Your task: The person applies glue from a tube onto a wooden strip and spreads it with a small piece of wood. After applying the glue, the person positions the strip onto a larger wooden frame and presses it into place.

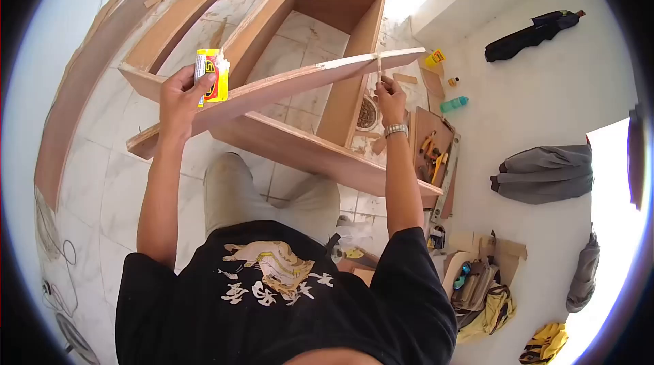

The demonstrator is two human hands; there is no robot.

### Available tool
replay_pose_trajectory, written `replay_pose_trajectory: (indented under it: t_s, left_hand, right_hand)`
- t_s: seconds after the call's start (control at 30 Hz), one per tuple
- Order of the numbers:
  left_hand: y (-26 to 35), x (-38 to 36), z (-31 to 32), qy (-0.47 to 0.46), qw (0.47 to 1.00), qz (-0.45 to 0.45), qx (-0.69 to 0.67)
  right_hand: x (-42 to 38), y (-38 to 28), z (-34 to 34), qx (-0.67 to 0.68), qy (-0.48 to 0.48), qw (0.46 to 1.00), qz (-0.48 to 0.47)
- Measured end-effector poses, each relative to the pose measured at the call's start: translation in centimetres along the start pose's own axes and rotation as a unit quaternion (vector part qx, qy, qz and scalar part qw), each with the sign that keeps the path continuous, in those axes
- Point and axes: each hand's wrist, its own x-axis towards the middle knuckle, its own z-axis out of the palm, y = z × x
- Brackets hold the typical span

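Left hand (182,92) grips a glossy yellow container (217,84); right hand (391,99) pinches a thin stick (379,69) at a white-smeared wooden board (279,89).

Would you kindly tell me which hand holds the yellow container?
The left hand holds the yellow container; the right hand pinches a thin stick at the wooden board.

Marbled tile floor (184,177); wooden frame (320,159) on it, upper centre. Tool tray (427,122) right of centre, teal bottle (454,104) near it, cardboard box (512,251) lower right.
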Motion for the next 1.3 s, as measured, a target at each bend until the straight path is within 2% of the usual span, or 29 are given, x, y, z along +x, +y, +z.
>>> replay_pose_trajectory:
  t_s: [0.07,0.1,0.23,0.33,0.43,0.5,0.57,0.7,0.83,0.97,1.03,1.17,1.3]
  left_hand:
    - [0.6,0.9,-1.0,0.011,1.000,0.015,-0.001]
    - [-1.3,-2.2,2.4,0.025,0.998,-0.018,-0.051]
    - [0.3,-0.6,0.6,0.017,1.000,-0.003,-0.024]
    - [0.1,-0.6,0.8,0.013,0.999,-0.002,-0.036]
    - [0.0,-0.6,0.8,0.018,0.999,-0.001,-0.035]
    - [0.1,-0.7,0.9,0.016,1.000,-0.006,-0.024]
    - [0.0,-0.3,0.7,0.015,1.000,-0.001,-0.018]
    - [-0.1,-0.4,0.6,-0.004,1.000,-0.010,-0.019]
    - [0.2,-0.6,0.5,0.001,1.000,-0.014,-0.027]
    - [-0.3,-0.4,0.4,-0.008,0.999,0.002,-0.038]
    - [-0.4,-0.4,0.8,-0.016,0.999,-0.003,-0.041]
    - [-0.4,-0.6,0.3,-0.014,0.999,0.012,-0.049]
    - [-0.6,-0.5,0.1,-0.020,0.997,0.030,-0.064]
  right_hand:
    - [-0.4,0.8,3.0,0.013,-0.010,0.997,-0.080]
    - [-1.4,-0.6,-2.2,-0.049,-0.048,0.993,-0.096]
    - [-4.3,-1.8,3.6,-0.046,-0.128,0.979,-0.153]
    - [-6.1,-3.0,4.7,-0.142,-0.226,0.926,-0.269]
    - [-8.5,-6.2,5.0,-0.055,-0.121,0.976,-0.175]
    - [-8.6,-6.5,5.1,0.141,-0.095,0.985,-0.031]
    - [-8.8,-6.6,5.4,0.317,-0.051,0.942,0.099]
    - [-8.7,-4.5,8.4,0.443,-0.036,0.883,0.148]
    - [-11.1,-5.4,13.0,0.431,-0.047,0.885,0.169]
    - [-15.4,-5.9,16.4,0.399,-0.134,0.894,0.153]
    - [-17.5,-7.0,16.4,0.352,-0.191,0.903,0.154]
    - [-18.7,-10.4,13.9,0.332,-0.214,0.908,0.137]
    - [-20.0,-12.8,12.9,0.357,-0.311,0.864,0.171]
